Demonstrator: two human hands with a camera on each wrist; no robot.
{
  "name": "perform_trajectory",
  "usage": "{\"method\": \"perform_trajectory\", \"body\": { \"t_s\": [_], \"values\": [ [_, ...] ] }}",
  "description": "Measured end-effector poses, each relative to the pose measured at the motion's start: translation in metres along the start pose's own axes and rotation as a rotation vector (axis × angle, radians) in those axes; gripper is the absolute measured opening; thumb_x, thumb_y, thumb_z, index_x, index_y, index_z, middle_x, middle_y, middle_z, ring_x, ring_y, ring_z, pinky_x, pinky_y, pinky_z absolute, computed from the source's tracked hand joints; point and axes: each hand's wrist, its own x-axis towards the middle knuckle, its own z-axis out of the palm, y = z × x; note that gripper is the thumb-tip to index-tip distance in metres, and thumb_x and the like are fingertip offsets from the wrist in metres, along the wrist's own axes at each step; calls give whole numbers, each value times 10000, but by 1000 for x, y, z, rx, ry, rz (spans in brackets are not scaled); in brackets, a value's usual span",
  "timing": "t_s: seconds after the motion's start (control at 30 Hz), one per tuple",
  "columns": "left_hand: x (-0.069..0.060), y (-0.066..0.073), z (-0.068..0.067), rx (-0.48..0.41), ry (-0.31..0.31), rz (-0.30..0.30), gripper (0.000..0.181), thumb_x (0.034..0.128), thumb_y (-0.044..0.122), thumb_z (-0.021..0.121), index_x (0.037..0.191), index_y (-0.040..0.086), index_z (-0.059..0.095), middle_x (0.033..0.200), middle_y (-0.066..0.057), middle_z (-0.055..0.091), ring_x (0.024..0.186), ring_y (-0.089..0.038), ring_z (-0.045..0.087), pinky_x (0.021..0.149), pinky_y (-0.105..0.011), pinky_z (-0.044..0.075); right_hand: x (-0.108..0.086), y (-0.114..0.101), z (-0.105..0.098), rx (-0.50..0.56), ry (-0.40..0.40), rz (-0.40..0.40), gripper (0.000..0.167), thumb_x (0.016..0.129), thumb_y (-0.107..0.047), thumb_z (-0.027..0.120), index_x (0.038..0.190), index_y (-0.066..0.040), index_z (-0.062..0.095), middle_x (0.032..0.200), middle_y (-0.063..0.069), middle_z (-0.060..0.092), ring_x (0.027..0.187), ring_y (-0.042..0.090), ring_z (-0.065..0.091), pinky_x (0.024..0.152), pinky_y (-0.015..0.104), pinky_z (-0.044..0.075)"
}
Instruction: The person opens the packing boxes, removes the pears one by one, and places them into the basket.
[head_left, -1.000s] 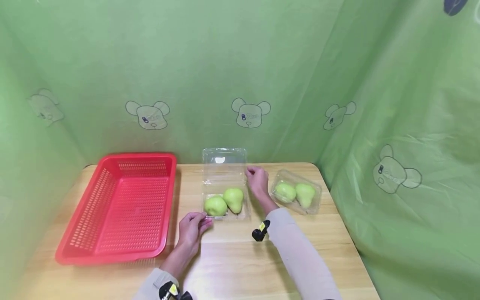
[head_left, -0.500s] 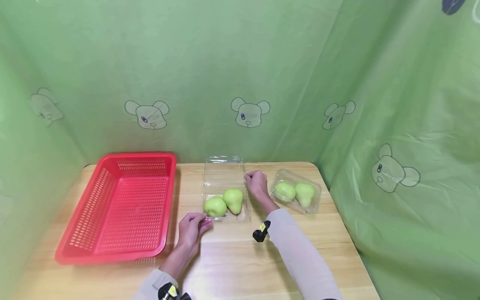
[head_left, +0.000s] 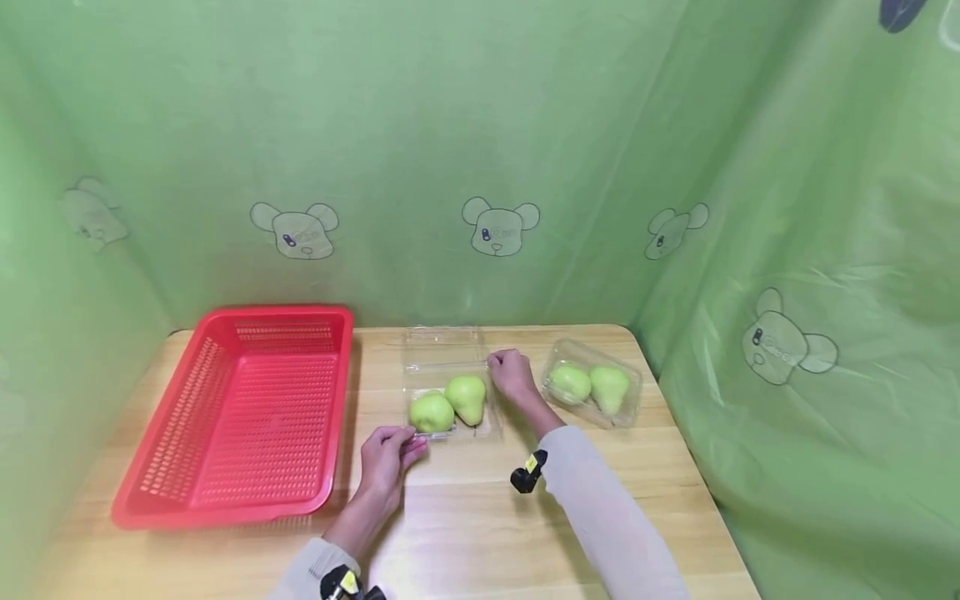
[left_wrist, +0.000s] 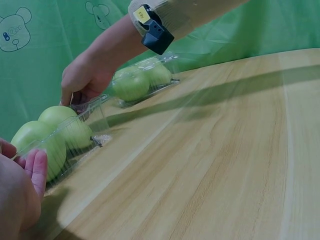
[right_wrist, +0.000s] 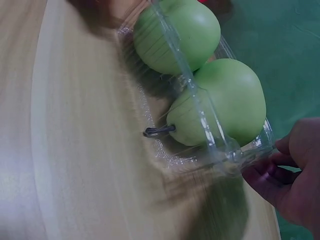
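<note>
A clear plastic clamshell box [head_left: 491, 425] lies on the table with its lid [head_left: 444, 348] raised at the back. Inside it are a green pear [head_left: 467, 398] and a rounder green fruit [head_left: 431, 412]. My left hand [head_left: 384, 458] pinches the box's near left edge between thumb and fingers. At the right side, near the hinge, my right hand [head_left: 513, 374] pinches the clear plastic edge. The right wrist view shows those right fingers [right_wrist: 265, 182] at the box corner, beside the pear [right_wrist: 225, 102] with its dark stem.
To the right, a second clear box [head_left: 633, 400] holds a pear [head_left: 610, 388] and a rounder green fruit [head_left: 571, 383]. A red perforated basket [head_left: 333, 450] stands at the left. Green curtain [head_left: 405, 167] hangs behind the wooden table [head_left: 465, 533].
The lid's far edge has dropped lower in the head view. My right hand has shifted slightly toward me along the box's side, while my left hand stays almost in place.
</note>
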Motion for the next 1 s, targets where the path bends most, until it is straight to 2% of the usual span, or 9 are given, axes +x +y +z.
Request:
{"method": "perform_trajectory", "body": {
  "t_s": [0.07, 0.2, 0.27, 0.5, 0.57, 0.67, 0.77, 0.83, 1.0],
  "values": [
    [-1, 0, 0, 1, 2, -4, 177, 995, 25, 620, 1128, -51, 530, 1002, -155, 701, 873, -176, 741, 917, -335, 660, -1, 1, 1, -10, 4, -12, 297, 1056, -163, 525, 1088, -22, 785, 589, -19, 473, 516, 90, 399, 465, 196, 352],
    [-1, 0, 0, 4, 2, 0, 185, 997, 34, 621, 1132, -49, 525, 1022, -159, 688, 883, -180, 733, 914, -330, 661, -3, 2, 1, -18, 6, -23, 312, 1063, -176, 523, 1001, -15, 782, 567, -28, 424, 506, 93, 374, 455, 201, 322],
    [-1, 0, 0, 3, 3, 5, 183, 995, 33, 621, 1129, -49, 528, 1018, -158, 688, 884, -181, 732, 913, -329, 661, -5, 3, 1, -34, 7, -42, 335, 1066, -182, 518, 939, 25, 749, 571, -26, 408, 511, 96, 369, 462, 201, 317],
    [-1, 1, 0, 13, 1, 5, 189, 1000, 28, 613, 1142, -48, 513, 1007, -140, 686, 871, -164, 725, 909, -322, 662, -11, 6, -2, -149, 14, -123, 322, 1067, -191, 521, 930, -2, 743, 653, 28, 518, 576, 126, 449, 535, 240, 429],
    [0, 1, 0, 16, 2, 7, 189, 1000, 28, 613, 1142, -46, 514, 1012, -144, 690, 870, -163, 727, 906, -319, 662, -14, 7, -3, -197, 15, -158, 348, 1074, -188, 503, 870, -1, 714, 683, 80, 558, 611, 163, 491, 579, 286, 484],
    [0, 1, 1, 22, 8, 11, 183, 1003, 33, 610, 1140, -41, 515, 1020, -146, 686, 869, -163, 724, 899, -314, 663, -20, 9, -5, -250, 41, -217, 317, 1070, -165, 511, 927, 12, 731, 833, 148, 700, 756, 234, 645, 723, 380, 611],
    [-1, 0, 2, 28, 14, 17, 172, 1005, 35, 607, 1132, -38, 517, 1021, -150, 680, 864, -162, 720, 896, -318, 664, -28, 10, -6, -275, 70, -243, 273, 1061, -163, 536, 1068, 13, 745, 1025, 188, 762, 958, 318, 727, 871, 445, 648],
    [-1, 0, 2, 28, 17, 22, 162, 1003, 32, 606, 1120, -36, 518, 1011, -148, 678, 861, -164, 718, 901, -329, 665, -32, 11, -5, -280, 82, -246, 270, 1058, -168, 546, 1114, 22, 730, 1074, 197, 759, 1010, 341, 731, 889, 455, 650],
    [-1, -2, 2, 21, 15, 27, 149, 1000, 29, 607, 1102, -33, 518, 970, -135, 681, 861, -175, 720, 899, -340, 666, -40, 13, -5, -279, 122, -277, 250, 1049, -156, 560, 1097, 36, 714, 1032, 199, 749, 967, 339, 733, 844, 440, 657]
  ]
}}
